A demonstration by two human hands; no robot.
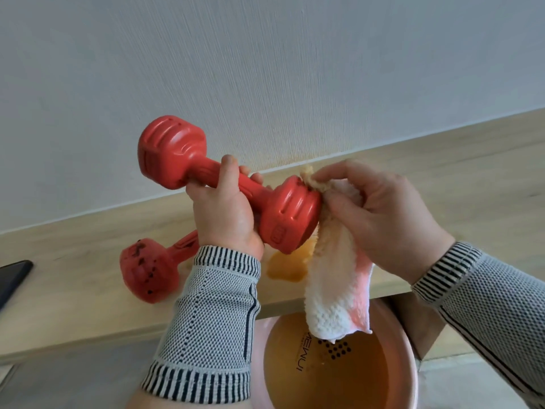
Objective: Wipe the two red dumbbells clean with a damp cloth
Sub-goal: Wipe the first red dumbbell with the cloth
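Hands meet over the shelf's edge. The left hand (224, 211) is raised with its palm toward the camera, fingers and thumb curled tight round the handle of the upper dumbbell (227, 184), holding it in the air at a slant: one head up and to the left against the wall (265, 69), the other head lower and to the right. The right hand (380, 214) comes in from the right, back of the hand up, its fingertips pinching the cloth (339, 278) and pressing its top corner against that lower head. The rest of the cloth hangs down from the hand, white with pink edges and a yellowish stain near the top, its lower end over the basin (410, 364), which holds brownish water.

The held dumbbell is glossy red, ribbed on its heads. The second dumbbell (153, 267) lies on the wooden shelf (73, 261) behind the left wrist, its near head flecked with dark spots. An orange puddle (286, 270) sits on the shelf just below the held dumbbell.
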